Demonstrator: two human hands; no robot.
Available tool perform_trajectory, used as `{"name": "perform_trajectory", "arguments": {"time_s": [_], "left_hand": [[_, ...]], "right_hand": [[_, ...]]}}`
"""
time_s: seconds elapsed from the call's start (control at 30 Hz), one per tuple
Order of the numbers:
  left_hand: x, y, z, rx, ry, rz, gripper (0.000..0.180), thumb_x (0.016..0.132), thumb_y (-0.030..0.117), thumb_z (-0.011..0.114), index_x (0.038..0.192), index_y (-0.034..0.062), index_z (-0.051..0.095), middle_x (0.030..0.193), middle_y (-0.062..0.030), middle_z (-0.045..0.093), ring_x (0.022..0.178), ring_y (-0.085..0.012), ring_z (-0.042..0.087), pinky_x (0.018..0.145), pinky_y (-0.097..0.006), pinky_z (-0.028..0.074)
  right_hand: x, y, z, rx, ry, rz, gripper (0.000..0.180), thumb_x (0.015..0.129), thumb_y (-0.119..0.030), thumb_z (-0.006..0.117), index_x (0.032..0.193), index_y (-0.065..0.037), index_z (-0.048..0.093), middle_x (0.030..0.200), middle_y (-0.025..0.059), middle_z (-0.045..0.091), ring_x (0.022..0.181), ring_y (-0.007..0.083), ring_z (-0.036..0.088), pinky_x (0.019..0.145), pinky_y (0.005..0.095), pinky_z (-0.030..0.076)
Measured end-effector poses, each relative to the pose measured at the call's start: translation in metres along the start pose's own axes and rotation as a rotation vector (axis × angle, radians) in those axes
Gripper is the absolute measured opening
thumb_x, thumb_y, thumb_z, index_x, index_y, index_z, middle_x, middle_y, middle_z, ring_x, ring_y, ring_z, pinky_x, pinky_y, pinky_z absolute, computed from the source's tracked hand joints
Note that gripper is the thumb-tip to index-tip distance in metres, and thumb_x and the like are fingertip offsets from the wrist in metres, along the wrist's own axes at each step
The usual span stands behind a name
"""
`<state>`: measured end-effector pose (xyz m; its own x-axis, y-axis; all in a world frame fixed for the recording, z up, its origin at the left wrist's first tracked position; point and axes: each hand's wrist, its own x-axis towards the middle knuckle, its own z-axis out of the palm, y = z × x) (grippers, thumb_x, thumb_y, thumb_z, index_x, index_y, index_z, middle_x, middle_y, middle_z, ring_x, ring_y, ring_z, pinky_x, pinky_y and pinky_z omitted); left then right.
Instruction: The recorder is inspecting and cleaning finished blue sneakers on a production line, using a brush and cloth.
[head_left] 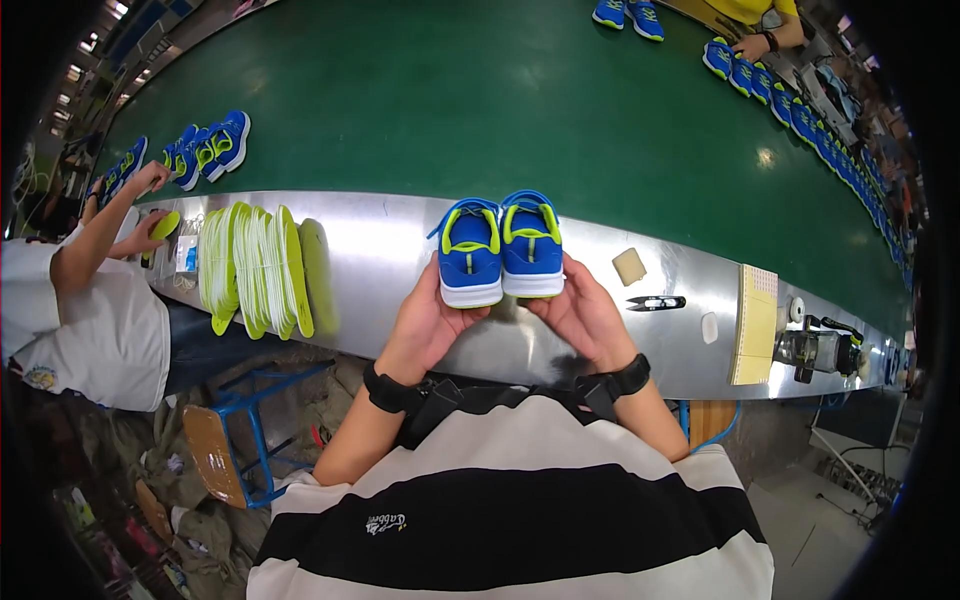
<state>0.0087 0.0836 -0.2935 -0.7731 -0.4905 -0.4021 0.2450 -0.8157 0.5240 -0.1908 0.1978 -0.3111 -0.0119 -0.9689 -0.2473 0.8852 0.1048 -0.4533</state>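
Left hand [428, 322] and right hand [583, 315] cup pair of small blue sneakers [501, 247] from below, fingers wrapped round heels, above steel worktop [380, 270]. Shoes look light, soft on top, stiff white soles. Best hold: heel or sole sides.

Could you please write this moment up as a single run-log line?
left hand: holds left blue shoe | right hand: holds right blue shoe | shoes: side by side, heels toward wearer, above steel ledge | nearby: insole stack
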Motion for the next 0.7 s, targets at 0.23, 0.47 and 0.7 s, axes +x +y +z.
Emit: {"name": "perform_trajectory", "arguments": {"time_s": [0.23, 0.47, 0.7], "left_hand": [[-0.004, 0.019, 0.029, 0.133, 0.159, 0.098, 0.048, 0.103, 0.044, 0.028, 0.129, 0.0087, 0.047, 0.122, -0.0084, 0.060, 0.108, -0.0194, 0.061, 0.089, -0.037, 0.052], [-0.010, 0.006, 0.036, 0.480, 0.092, 0.434, 0.041, 0.100, 0.032, 0.051, 0.125, 0.0007, 0.046, 0.114, -0.0093, 0.061, 0.100, -0.0118, 0.059, 0.089, -0.028, 0.048], [-0.012, 0.012, 0.039, 0.593, 0.051, 0.539, 0.031, 0.096, 0.022, 0.059, 0.116, 0.0004, 0.049, 0.103, -0.0068, 0.063, 0.093, -0.0100, 0.059, 0.083, -0.024, 0.048]], "right_hand": [[0.010, -0.010, 0.029, -0.088, 0.114, -0.127, 0.045, 0.102, -0.030, 0.033, 0.140, -0.007, 0.039, 0.131, 0.0093, 0.055, 0.120, 0.0193, 0.054, 0.102, 0.0359, 0.042], [-0.005, 0.002, 0.028, -0.408, 0.216, -0.350, 0.048, 0.101, -0.035, 0.040, 0.138, -0.005, 0.037, 0.124, 0.0071, 0.054, 0.112, 0.0154, 0.055, 0.096, 0.0321, 0.046], [-0.015, -0.003, 0.032, -0.671, 0.191, -0.466, 0.056, 0.098, -0.040, 0.048, 0.139, -0.004, 0.035, 0.125, 0.0083, 0.052, 0.111, 0.0139, 0.054, 0.095, 0.0296, 0.045]]}}
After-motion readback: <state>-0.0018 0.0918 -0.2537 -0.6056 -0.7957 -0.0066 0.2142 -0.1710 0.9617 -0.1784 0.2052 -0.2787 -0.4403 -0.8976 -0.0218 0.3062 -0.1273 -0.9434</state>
